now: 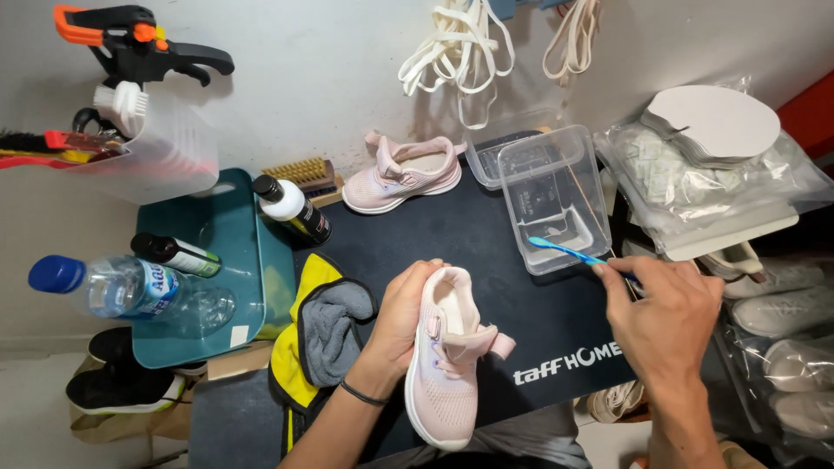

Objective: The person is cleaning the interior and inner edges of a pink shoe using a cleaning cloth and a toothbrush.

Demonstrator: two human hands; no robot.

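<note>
My left hand (401,314) grips a small pink shoe (447,365) by its heel, toe pointing toward me, above a dark mat (521,321). My right hand (665,317) holds a blue toothbrush (565,252), its head reaching over the rim of a clear plastic tub (552,195). The matching pink shoe (401,174) lies on its side at the far edge of the mat, by the wall.
A teal tray (217,260) at left carries a water bottle (126,291) and a small dark bottle (174,254). A black-and-white bottle (293,208), a wooden brush (300,174) and a grey-yellow cloth (326,334) lie nearby. Bagged shoes (782,304) and insoles (712,126) crowd the right.
</note>
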